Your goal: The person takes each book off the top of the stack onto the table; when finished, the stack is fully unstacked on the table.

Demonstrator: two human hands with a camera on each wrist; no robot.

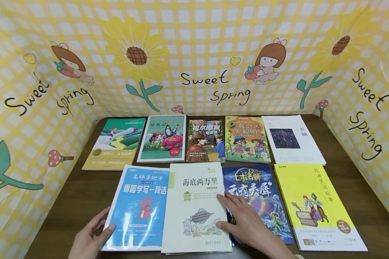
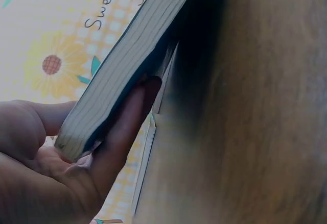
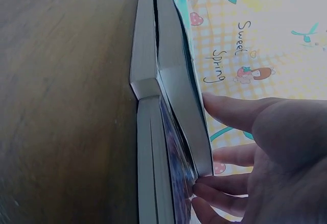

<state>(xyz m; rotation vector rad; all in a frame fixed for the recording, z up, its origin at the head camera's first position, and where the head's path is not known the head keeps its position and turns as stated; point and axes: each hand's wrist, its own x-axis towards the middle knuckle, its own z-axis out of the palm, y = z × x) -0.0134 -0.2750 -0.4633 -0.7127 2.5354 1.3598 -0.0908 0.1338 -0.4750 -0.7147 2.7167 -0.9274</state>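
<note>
My left hand (image 1: pixel 92 233) grips the left edge of a blue-covered book (image 1: pixel 139 205), thumb over the cover and fingers underneath. In the left wrist view the page edge of this book (image 2: pixel 120 73) tilts up from the table. A white book with an airship-like drawing (image 1: pixel 197 208) overlaps its right side. My right hand (image 1: pixel 246 223) holds the white book's right edge, with the thumb on its cover and the lower fingers (image 3: pixel 219 188) at its corner. Partly under that hand lies a dark blue-purple book (image 1: pixel 262 201). Another page block (image 3: pixel 145 40) shows beneath the held book.
A yellow book (image 1: pixel 321 208) lies front right. Behind stands a row of flat books: green-yellow (image 1: pixel 116 144), teal butterfly (image 1: pixel 162 138), detective (image 1: pixel 205 140), orange-green (image 1: pixel 247 138) and white (image 1: pixel 295 140). A checked cloth (image 1: pixel 194 46) walls the brown table (image 1: pixel 68 194) on three sides.
</note>
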